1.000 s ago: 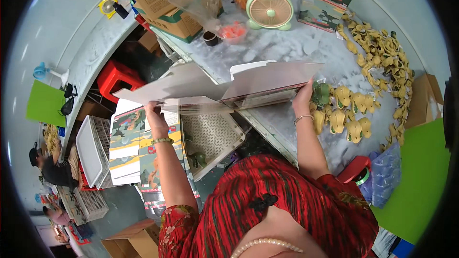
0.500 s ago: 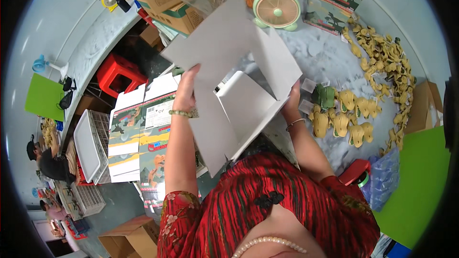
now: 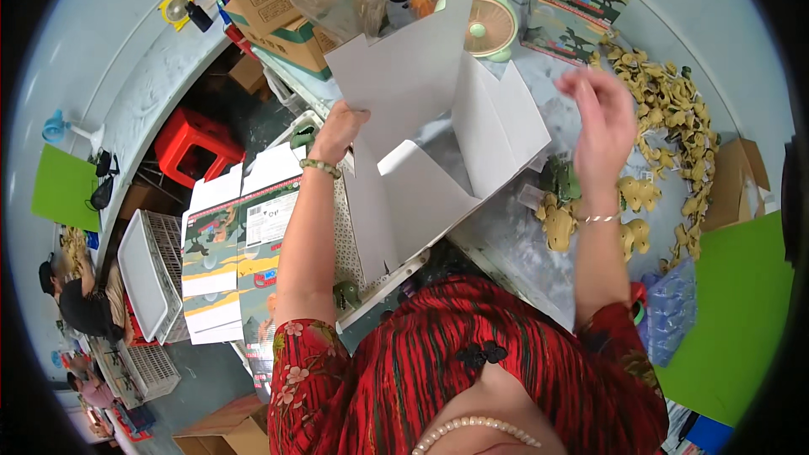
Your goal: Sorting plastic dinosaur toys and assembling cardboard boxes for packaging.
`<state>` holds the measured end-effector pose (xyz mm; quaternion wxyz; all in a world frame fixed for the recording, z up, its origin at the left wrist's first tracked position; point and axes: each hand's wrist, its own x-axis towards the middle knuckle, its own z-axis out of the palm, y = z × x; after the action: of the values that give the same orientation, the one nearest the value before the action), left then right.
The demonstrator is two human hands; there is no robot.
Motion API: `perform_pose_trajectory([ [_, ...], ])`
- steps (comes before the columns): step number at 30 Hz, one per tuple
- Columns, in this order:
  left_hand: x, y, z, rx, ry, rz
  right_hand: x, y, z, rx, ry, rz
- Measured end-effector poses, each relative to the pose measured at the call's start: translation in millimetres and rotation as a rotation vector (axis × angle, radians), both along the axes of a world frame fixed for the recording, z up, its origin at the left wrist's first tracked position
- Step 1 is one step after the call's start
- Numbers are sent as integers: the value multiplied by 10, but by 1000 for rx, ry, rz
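Note:
A partly unfolded box of thin card (image 3: 403, 76), its plain whitish inside facing me, stands before me with its flaps spread. My left hand (image 3: 339, 129) is closed on its left panel, thumb toward the inside. My right hand (image 3: 600, 122) is off the box, raised to its right over the table, slightly blurred, fingers loosely extended and holding nothing I can see. Below that hand, yellow plush-like pieces (image 3: 558, 227) and a green one (image 3: 560, 179) lie on the table, partly hidden by my forearm.
Flattened printed cartons (image 3: 211, 240) lie at the left. A green fan (image 3: 497, 29) and printed dinosaur boxes (image 3: 581, 0) stand at the back. More yellow pieces (image 3: 674, 118) are heaped along the right. A red stool (image 3: 195, 139) and white crates (image 3: 147, 274) are left; people sit farther off.
My right hand has let go of the box's right side and risen to the right. The box has come down and tilted, still gripped by my left hand.

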<state>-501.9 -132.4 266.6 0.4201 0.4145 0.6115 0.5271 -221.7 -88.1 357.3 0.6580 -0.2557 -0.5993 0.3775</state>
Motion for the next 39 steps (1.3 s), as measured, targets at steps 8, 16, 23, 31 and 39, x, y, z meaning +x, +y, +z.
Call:
perform_pose_trajectory([
  [8, -99, -35, -23, 95, 238, -53, -644, 206, 266, 400, -1748, 710],
  [16, -12, -242, -48, 224, 124, 112, -404, 485, 41, 597, -1974, 287],
  [23, -118, -436, 98, 272, 413, -155, -327, 663, 99, 250, -1511, 210],
  [31, -373, -415, 375, 105, 521, -783, -389, 738, 100, 47, -1400, 225],
  [39, -203, -364, 313, -77, 984, -695, -305, 690, 162, -49, -1304, 290],
])
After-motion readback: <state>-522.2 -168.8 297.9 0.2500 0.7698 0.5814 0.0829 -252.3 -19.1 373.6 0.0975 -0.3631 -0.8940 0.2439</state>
